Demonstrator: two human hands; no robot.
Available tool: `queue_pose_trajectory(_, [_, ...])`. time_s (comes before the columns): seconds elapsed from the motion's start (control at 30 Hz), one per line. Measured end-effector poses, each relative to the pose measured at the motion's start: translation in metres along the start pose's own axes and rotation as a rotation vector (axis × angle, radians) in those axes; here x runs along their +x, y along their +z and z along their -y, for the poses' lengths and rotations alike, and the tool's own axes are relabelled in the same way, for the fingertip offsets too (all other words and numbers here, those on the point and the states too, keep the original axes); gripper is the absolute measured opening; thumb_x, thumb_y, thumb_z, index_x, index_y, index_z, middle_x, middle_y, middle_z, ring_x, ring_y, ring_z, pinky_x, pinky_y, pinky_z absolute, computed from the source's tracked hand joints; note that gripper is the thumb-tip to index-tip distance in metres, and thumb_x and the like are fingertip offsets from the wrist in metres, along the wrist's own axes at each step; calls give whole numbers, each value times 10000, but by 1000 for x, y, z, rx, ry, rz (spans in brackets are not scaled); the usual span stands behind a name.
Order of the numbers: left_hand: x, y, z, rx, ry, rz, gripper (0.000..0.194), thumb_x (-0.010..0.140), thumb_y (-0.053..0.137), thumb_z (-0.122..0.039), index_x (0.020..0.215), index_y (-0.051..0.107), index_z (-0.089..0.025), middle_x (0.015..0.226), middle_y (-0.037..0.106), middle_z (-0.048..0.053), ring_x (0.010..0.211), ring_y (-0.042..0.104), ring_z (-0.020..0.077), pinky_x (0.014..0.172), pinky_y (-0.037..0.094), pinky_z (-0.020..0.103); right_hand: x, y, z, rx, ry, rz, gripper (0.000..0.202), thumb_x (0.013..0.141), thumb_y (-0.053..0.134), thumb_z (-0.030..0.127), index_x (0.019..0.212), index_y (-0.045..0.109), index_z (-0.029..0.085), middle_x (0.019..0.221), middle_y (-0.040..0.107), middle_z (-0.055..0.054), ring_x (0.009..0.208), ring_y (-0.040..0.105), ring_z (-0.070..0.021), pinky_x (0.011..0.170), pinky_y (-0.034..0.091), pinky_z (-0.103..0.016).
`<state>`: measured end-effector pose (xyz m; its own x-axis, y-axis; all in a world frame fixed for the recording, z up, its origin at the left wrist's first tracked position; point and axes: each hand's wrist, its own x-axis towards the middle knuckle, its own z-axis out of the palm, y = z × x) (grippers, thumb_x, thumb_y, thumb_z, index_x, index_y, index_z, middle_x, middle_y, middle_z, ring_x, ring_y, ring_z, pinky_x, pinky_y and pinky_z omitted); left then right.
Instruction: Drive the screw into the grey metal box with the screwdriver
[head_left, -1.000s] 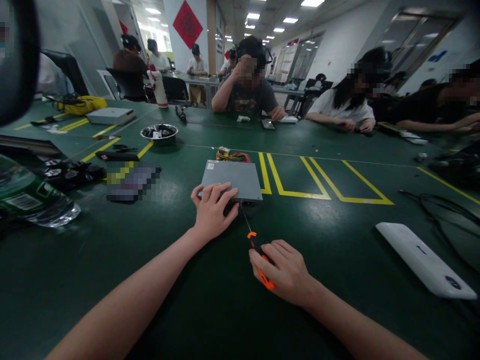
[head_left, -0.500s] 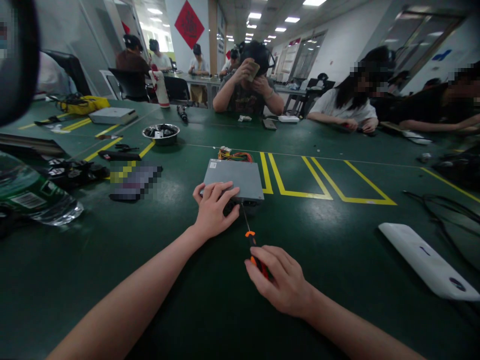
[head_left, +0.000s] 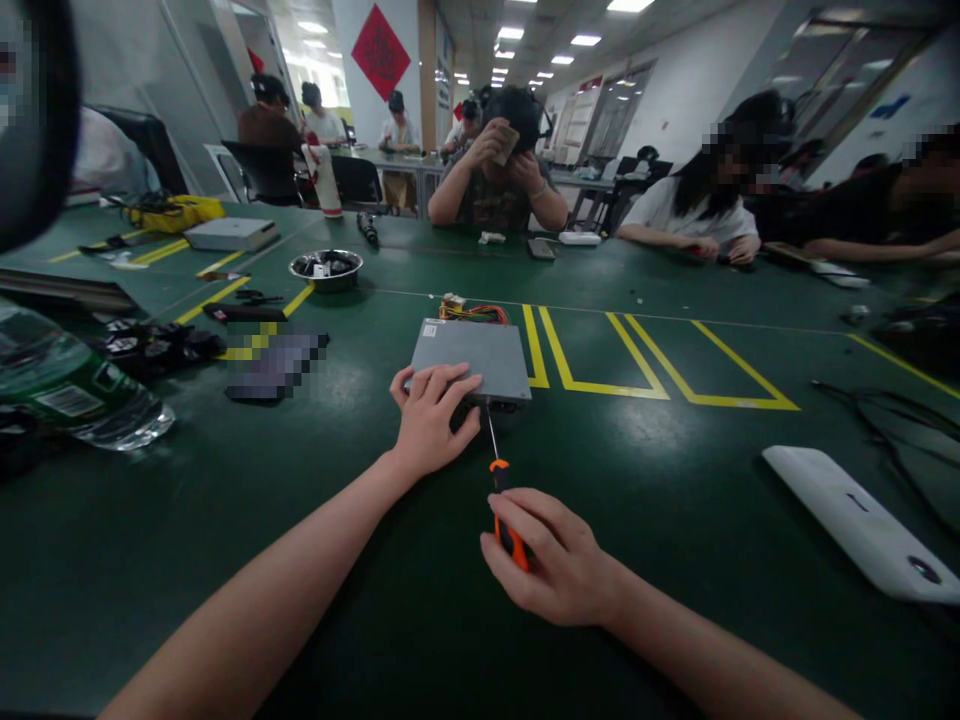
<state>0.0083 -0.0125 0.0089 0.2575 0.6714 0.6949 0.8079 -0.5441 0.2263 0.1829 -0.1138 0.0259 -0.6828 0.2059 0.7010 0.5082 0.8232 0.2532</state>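
A grey metal computer power supply (head_left: pixel 480 350) lies flat on the green table, its bundle of coloured cables (head_left: pixel 480 313) at the far side. My left hand (head_left: pixel 433 420) grips its near left part, fingers spread over the top and thumb down by the near face. In my right hand (head_left: pixel 551 555) is an orange-and-black screwdriver (head_left: pixel 498 475), pinched between fingers and thumb. Its shaft points away from me, and the tip meets the near face of the power supply, right of my left thumb. The screw itself is too small to make out.
A metal bowl (head_left: pixel 326 268) of small parts stands at the back left. Nearer on the left are a phone (head_left: pixel 274 370) and a plastic bottle (head_left: pixel 75 385). To the right lie a white device (head_left: pixel 847 515) and black cables (head_left: pixel 885 410). Several people sit around.
My right hand has shifted its fingers and turned the screwdriver handle, showing more orange. The left hand and power supply hold their position; the whole view has drifted slightly.
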Motion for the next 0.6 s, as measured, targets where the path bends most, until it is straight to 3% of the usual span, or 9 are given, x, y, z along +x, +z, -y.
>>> queue_pose_trajectory(0.2, [0,-1,-1,-5,-4,6,317,785,524,-311,1102,547,-293,1199,560,20,1120,443,237,998,172,469,-1,4,1,55,-28,56,188,759,583,163,941,535,166,1137,562,-147,1148,471,-250,855,507,-387])
queue_pose_trajectory(0.4, [0,0,0,-7,-8,0,327,777,536,-308,1104,544,-294,1197,563,19,1119,444,239,994,176,467,-2,6,1,9,37,-22,224,701,632,137,901,563,212,1006,577,-88,1073,501,-234,798,530,-335])
queue_pose_trajectory(0.6, [0,0,0,-5,-4,-1,318,783,528,-307,1100,544,-288,1199,562,20,1122,445,238,998,173,468,-3,6,0,78,-16,36,208,738,603,161,935,536,166,1155,524,-142,1148,461,-266,836,521,-398])
